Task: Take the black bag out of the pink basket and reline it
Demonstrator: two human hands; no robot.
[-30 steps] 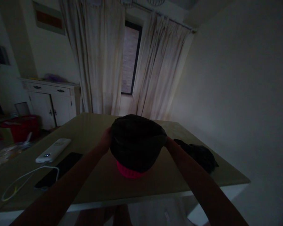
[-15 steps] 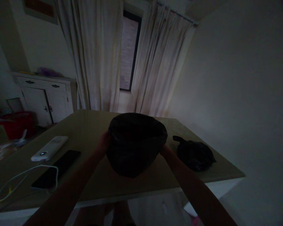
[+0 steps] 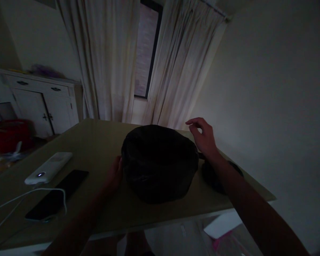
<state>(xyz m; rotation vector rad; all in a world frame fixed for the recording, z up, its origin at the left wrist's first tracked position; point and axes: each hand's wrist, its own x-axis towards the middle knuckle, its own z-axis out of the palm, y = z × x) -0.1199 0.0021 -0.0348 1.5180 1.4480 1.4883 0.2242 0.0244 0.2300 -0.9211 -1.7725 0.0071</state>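
Observation:
In the dim head view, a round black bag (image 3: 160, 181) with a wide open mouth stands on the table in front of me. Whether a bin sits inside it is too dark to tell. My left hand (image 3: 116, 174) grips its left side, with the fingers partly hidden by the bag. Raised just above and right of the bag's rim, my right hand (image 3: 202, 135) is apart from it, loosely curved, holding nothing. A second, crumpled black plastic bag (image 3: 212, 177) lies to the right, partly behind my right forearm.
On the left of the table (image 3: 101, 142) are a white power bank (image 3: 50, 167), a dark phone (image 3: 58, 195) and a white cable (image 3: 34, 192). A wall closes the right side. Curtains (image 3: 109, 71) hang behind, and a white cabinet (image 3: 42, 103) and red container (image 3: 10, 135) stand back left.
My right hand has let go of the bag's right side and risen up and to the right. The bag's mouth looks wider. The left hand stays at the bag's left side.

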